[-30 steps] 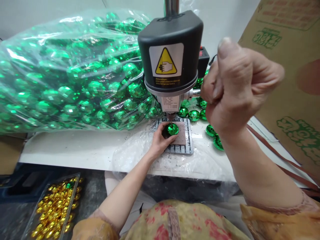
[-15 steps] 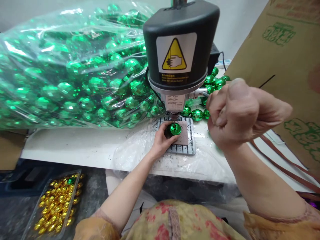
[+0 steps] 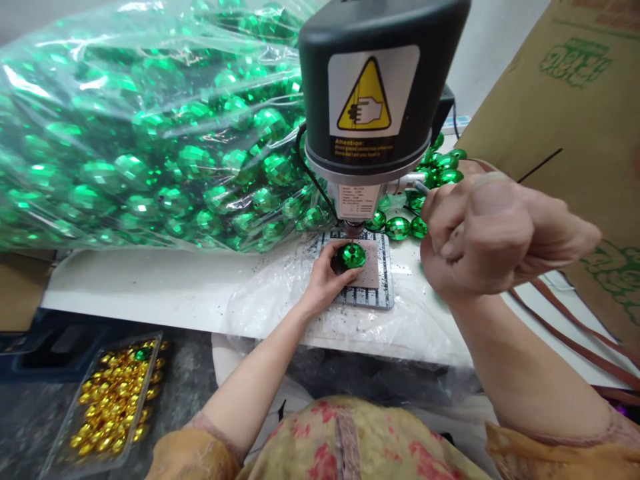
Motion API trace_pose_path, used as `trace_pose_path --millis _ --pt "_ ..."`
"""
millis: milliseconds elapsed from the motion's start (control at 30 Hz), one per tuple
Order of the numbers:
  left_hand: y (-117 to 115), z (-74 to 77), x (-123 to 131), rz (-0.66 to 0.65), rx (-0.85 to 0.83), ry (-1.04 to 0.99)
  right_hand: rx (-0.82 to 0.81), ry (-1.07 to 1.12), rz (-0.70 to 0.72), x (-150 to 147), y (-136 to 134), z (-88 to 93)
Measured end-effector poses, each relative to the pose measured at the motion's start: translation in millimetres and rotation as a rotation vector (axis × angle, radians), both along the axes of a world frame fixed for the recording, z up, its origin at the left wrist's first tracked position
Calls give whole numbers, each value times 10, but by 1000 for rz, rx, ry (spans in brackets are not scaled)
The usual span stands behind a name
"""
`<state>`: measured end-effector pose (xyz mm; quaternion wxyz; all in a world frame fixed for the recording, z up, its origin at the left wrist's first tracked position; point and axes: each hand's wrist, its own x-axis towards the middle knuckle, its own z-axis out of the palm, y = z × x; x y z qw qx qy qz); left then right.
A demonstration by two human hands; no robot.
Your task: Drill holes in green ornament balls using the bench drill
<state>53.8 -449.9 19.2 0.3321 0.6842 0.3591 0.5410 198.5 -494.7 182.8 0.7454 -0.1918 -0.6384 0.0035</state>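
Observation:
A small bench drill press (image 3: 373,100) with a yellow warning label stands on the white table (image 3: 150,293). My left hand (image 3: 323,277) is closed round a green faceted ball (image 3: 353,255) and holds it on the pink pad of the slotted drill base (image 3: 373,283), right under the drill bit (image 3: 353,230). My right hand (image 3: 493,233) is a closed fist wrapped round the press's metal feed lever (image 3: 415,185) at the machine's right side.
A big clear plastic bag of green balls (image 3: 150,127) fills the table's left and back. Several loose green balls (image 3: 400,227) lie behind the base. A cardboard box (image 3: 565,120) stands at the right. A tray of gold beads (image 3: 113,400) sits on the floor, lower left.
My right fist has come down with the lever, from beside the motor housing to below it. The drill head sits lower over the ball. The left hand has kept its hold.

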Motion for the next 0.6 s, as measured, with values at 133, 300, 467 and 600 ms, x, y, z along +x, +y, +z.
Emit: trace_pose_path --millis 133,300,467,600 --pt "-9 16 5 -8 -13 -10 76 116 17 -7 43 -46" --pt "-6 11 7 -24 -13 -24 149 88 45 -14 82 -75" --pt "1 -2 8 -32 -15 -33 253 60 20 -14 141 -133" --pt "10 -8 7 -43 -25 -33 275 57 18 1 170 -193"
